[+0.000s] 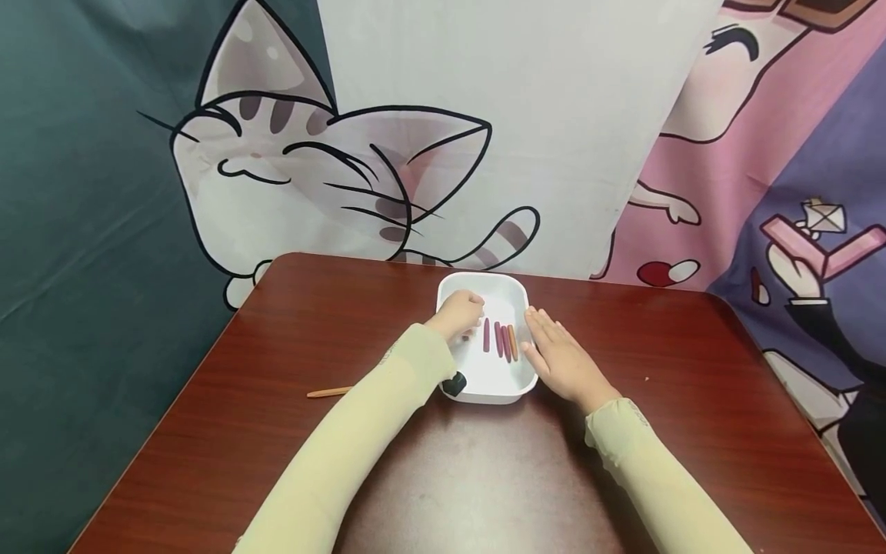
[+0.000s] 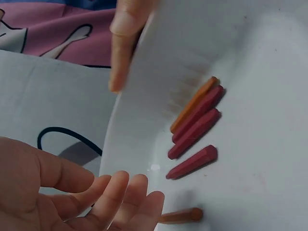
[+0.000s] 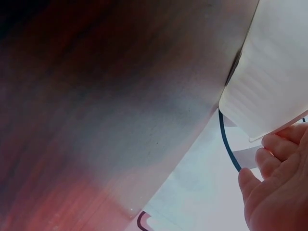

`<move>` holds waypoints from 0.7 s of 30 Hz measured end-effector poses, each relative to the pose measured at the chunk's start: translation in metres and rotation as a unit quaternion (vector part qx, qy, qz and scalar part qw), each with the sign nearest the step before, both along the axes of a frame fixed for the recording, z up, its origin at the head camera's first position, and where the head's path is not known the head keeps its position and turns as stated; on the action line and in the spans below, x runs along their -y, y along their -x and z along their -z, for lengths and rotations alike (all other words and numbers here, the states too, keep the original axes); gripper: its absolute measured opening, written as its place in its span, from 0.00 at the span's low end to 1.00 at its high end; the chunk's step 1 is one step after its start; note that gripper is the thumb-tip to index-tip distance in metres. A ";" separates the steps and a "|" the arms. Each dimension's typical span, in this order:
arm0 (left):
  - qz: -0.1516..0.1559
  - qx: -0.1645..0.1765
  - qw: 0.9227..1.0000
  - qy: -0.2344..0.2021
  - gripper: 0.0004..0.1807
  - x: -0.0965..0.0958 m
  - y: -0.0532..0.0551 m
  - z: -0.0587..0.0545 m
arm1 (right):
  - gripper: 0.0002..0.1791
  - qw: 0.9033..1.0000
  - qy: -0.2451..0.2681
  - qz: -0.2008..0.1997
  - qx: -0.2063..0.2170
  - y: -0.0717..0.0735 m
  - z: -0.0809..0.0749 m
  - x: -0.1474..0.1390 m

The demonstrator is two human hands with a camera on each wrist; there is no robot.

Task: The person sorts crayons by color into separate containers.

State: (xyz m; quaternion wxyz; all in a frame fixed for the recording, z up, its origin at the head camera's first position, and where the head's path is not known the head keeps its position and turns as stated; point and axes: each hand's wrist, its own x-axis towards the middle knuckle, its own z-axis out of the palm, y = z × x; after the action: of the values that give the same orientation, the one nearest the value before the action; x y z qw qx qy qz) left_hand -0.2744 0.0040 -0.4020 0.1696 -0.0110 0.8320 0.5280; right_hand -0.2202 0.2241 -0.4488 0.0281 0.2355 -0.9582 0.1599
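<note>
A white tray [image 1: 487,388] holds several crayons lying side by side: three dark red crayons [image 2: 192,162] and an orange crayon [image 2: 195,104] at the end of the row. My left hand [image 1: 458,314] reaches over the tray's left side, fingers loosely bent and thumb apart. Right at its fingertips in the left wrist view, a brownish-orange crayon [image 2: 185,215] lies in the tray, one end hidden behind the fingers. My right hand [image 1: 564,362] rests along the tray's right rim with fingers extended; in the right wrist view its fingertips meet the rim's underside.
On the brown table [image 1: 277,331], left of the tray, lies an orange stick [image 1: 328,392], partly covered by the left sleeve [image 1: 374,431]. A small black device [image 1: 454,384] sits at the left wrist. Behind the table hangs a cloth with a cartoon cat [image 1: 277,200].
</note>
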 end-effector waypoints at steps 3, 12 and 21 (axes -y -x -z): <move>0.018 -0.023 1.000 0.004 0.20 0.004 -0.003 -0.007 | 0.37 1.000 -0.003 0.000 0.002 0.001 0.001 0.000; 0.029 -0.058 0.997 -0.041 0.18 0.038 -0.019 -0.024 | 0.36 1.000 -0.002 -0.002 -0.005 0.002 0.002 -0.001; 0.062 -0.199 0.974 0.086 0.16 0.090 -0.043 -0.021 | 0.37 1.000 -0.001 0.002 0.002 0.001 0.000 0.000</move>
State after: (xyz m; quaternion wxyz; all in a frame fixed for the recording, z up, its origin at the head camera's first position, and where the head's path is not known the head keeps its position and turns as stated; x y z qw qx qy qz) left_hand -0.2311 -0.0856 -0.3812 0.0310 0.1313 0.8902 0.4350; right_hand -0.2213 0.2244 -0.4486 0.0258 0.2336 -0.9589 0.1592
